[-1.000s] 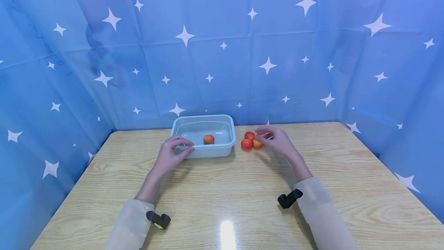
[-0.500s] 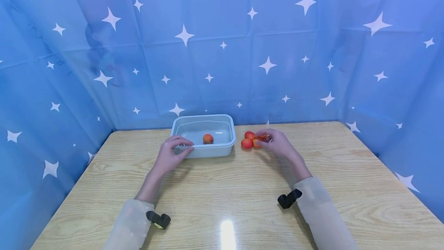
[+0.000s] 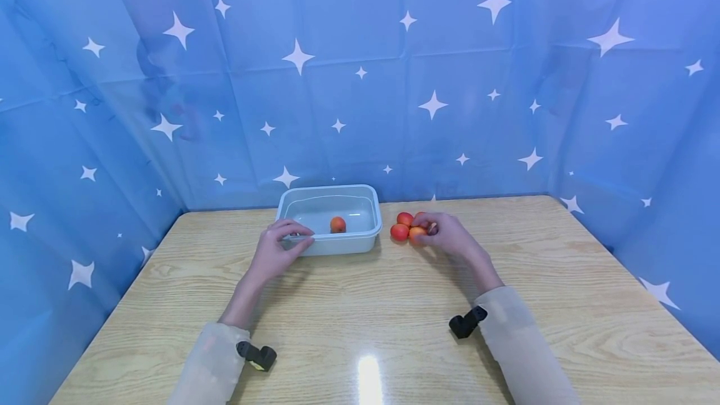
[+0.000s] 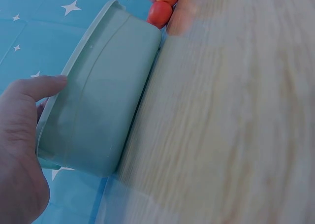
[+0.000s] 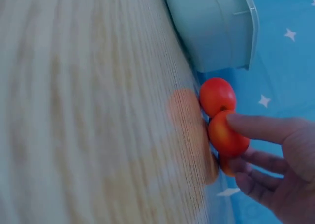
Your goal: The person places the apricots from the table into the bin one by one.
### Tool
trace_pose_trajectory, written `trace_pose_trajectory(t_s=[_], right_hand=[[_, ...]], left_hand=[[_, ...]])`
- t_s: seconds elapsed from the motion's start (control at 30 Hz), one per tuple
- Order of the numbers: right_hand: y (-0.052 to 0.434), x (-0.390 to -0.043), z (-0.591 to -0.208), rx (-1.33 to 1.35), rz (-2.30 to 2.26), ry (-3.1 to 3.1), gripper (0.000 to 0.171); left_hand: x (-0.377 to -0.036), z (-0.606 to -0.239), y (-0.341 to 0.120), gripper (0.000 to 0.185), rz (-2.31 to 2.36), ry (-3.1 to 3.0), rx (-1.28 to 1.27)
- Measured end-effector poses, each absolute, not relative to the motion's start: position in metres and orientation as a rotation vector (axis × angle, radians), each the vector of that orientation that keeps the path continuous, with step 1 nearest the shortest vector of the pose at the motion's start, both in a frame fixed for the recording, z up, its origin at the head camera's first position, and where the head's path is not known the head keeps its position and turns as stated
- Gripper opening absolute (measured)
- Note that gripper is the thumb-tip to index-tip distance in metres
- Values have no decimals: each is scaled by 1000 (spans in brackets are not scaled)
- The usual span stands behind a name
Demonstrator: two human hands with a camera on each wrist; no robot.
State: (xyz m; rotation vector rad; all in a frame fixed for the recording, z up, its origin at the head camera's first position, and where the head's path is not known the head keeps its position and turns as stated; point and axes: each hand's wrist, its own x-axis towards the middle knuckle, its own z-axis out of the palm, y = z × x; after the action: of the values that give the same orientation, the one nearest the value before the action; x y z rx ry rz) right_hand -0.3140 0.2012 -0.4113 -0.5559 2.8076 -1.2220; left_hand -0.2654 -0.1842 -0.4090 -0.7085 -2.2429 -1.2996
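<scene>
1. The left hand [image 3: 274, 254] rests on the near left corner of the pale plastic tub [image 3: 329, 244]; its thumb lies on the rim and the fingers curl over the edge, so it holds the tub steady on the wooden table [image 3: 360, 317].
2. Inside the tub lies 1 apricot [image 3: 337, 224], near the middle of the floor and touching no wall.
3. The right hand [image 3: 447, 235] is at the small cluster of fruit just to the right of the tub. In the right wrist view its thumb and fingers close around 1 orange fruit [image 5: 227, 134], which sits on the table and touches a redder fruit [image 5: 217, 96].
4. I count 3 fruits in the cluster with confidence; if another one hides behind the hand I cannot tell.
5. The deciding relation: the tub lies to the left of the gripped fruit, with the red fruit between them. The fruit is round, so no long axis matters. The right hand is the nearer one to the cluster; the left hand is well apart from it.
</scene>
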Motion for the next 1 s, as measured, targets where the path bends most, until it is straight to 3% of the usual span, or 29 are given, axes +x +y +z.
trace_pose_trajectory(t_s=[0.2, 0.37, 0.7, 1.0], right_hand=[[201, -313, -411, -530, -1202, 2815, 29], [202, -311, -409, -510, -1193, 2812, 29], [205, -309, -406, -427, -1248, 2794, 46], [198, -308, -398, -417, -1314, 2850, 35]], left_hand=[[-252, -396, -179, 9, -1252, -2244, -721], [-262, -406, -183, 11, -1298, -2259, -692], [-276, -422, -192, 13, -1314, -2254, -709], [-275, -421, -193, 12, -1312, -2268, -721]])
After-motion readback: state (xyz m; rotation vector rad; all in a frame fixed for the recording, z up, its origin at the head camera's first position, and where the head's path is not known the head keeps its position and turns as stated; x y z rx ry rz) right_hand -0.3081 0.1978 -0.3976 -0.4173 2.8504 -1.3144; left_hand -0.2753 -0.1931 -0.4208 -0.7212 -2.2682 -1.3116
